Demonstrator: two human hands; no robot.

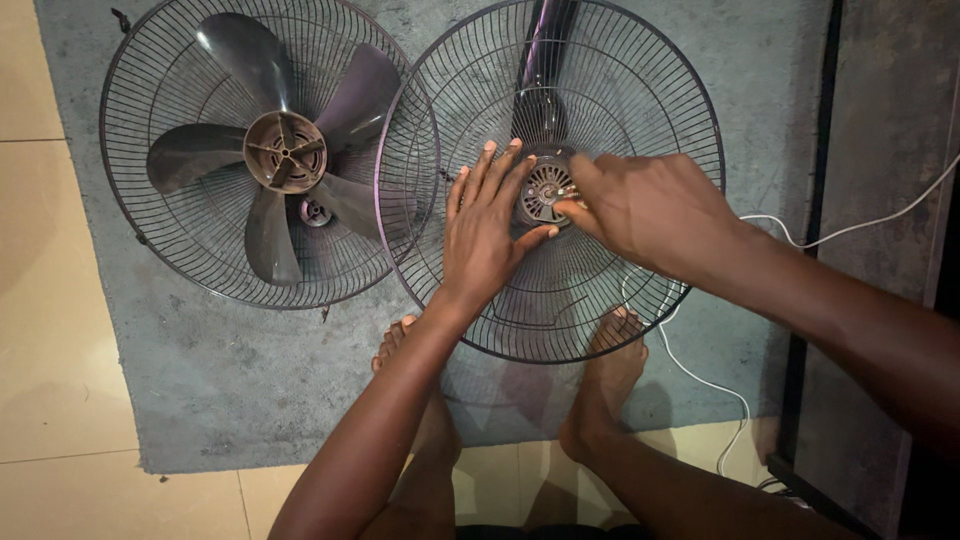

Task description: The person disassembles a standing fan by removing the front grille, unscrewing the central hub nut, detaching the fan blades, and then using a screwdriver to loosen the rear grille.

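Note:
A round wire fan guard (pixel 640 90) stands mounted on the fan body, its dark pole (pixel 545 45) running up behind it. My left hand (pixel 485 235) lies flat on the wires, fingers spread, just left of the motor hub (pixel 543 192). My right hand (pixel 645 205) pinches at the hub's right side with fingertips closed on a small part that I cannot make out. On the mat to the left lies a second wire guard (pixel 130 200) with a dark fan blade (pixel 275 150) resting in it.
A grey mat (pixel 220 390) covers the tiled floor (pixel 50 330). My bare feet (pixel 600 385) rest under the guard's lower edge. A white cable (pixel 700 380) loops at the right, near a dark furniture edge (pixel 815 200).

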